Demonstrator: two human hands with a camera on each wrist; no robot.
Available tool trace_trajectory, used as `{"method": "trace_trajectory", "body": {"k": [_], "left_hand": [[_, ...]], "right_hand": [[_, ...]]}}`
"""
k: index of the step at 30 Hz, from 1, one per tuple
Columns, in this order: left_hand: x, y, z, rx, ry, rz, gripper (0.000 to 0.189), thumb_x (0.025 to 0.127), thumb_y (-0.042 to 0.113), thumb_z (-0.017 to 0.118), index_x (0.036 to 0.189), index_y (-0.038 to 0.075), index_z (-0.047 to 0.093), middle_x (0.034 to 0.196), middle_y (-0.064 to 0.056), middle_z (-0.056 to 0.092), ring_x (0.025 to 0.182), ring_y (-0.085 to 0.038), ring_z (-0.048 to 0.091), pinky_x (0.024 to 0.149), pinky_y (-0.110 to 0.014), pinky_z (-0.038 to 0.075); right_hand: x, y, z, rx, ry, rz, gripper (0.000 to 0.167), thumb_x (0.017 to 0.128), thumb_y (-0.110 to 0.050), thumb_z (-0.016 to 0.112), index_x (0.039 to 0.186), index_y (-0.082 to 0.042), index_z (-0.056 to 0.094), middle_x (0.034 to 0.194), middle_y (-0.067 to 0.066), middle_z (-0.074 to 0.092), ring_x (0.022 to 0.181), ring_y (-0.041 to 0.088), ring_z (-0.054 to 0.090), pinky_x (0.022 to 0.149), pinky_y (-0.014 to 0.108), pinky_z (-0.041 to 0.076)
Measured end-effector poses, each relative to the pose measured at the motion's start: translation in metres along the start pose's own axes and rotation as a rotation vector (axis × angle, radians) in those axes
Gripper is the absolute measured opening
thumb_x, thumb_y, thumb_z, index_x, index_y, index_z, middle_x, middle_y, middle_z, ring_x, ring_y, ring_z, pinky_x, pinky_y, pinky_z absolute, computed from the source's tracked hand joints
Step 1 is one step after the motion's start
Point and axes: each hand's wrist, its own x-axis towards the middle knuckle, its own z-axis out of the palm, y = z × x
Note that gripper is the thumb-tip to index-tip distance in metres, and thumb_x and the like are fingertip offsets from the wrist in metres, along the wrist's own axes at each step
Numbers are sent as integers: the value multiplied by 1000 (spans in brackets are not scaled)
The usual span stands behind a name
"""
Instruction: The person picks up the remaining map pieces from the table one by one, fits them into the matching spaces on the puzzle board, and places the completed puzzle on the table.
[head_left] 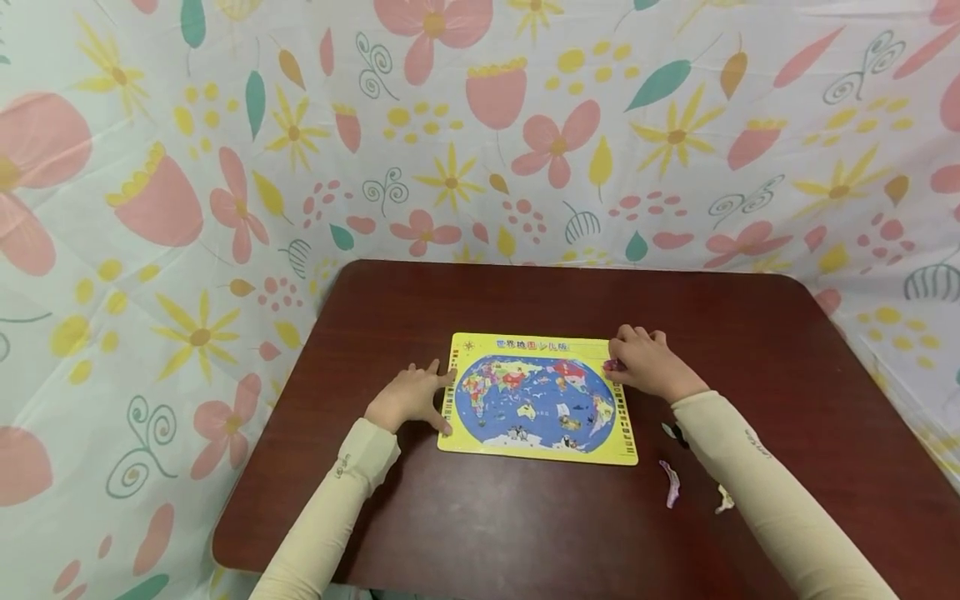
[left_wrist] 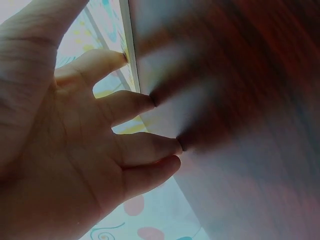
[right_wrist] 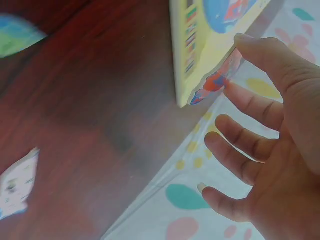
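Note:
A yellow-bordered world map puzzle board (head_left: 540, 454) lies flat on the table. My left hand (head_left: 411, 396) is at its left edge, fingers spread and thumb at the lower left border. In the left wrist view, the fingertips of that hand (left_wrist: 95, 135) meet the dark tabletop. My right hand (head_left: 651, 365) is at the board's upper right edge. Between its thumb and index finger it pinches a small puzzle piece (right_wrist: 215, 82), printed in red and blue, while the other fingers stay loosely bent. The piece partly overlaps the board's corner in the right wrist view.
Right of the board lie loose pieces: a purple one (head_left: 671, 485), a pale yellow one (head_left: 723, 500) partly behind the right sleeve, and a dark green-white one (head_left: 675, 433). The brown table (head_left: 480, 525) stands against a flower-patterned cloth (head_left: 480, 192) at the back and left.

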Motion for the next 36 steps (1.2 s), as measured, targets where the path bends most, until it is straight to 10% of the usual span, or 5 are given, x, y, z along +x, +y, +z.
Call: {"method": "trace_trajectory", "body": {"k": [36], "left_hand": [[-1, 2, 7, 59, 41, -7, 104, 70, 53, 90, 156, 19, 43, 159, -25, 33, 137, -60, 33, 111, -64, 30]], "right_hand": [[51, -44, 22, 27, -88, -95, 18, 89, -24, 80, 84, -14, 66, 86, 1, 48, 79, 22, 40, 73, 44, 27]]}}
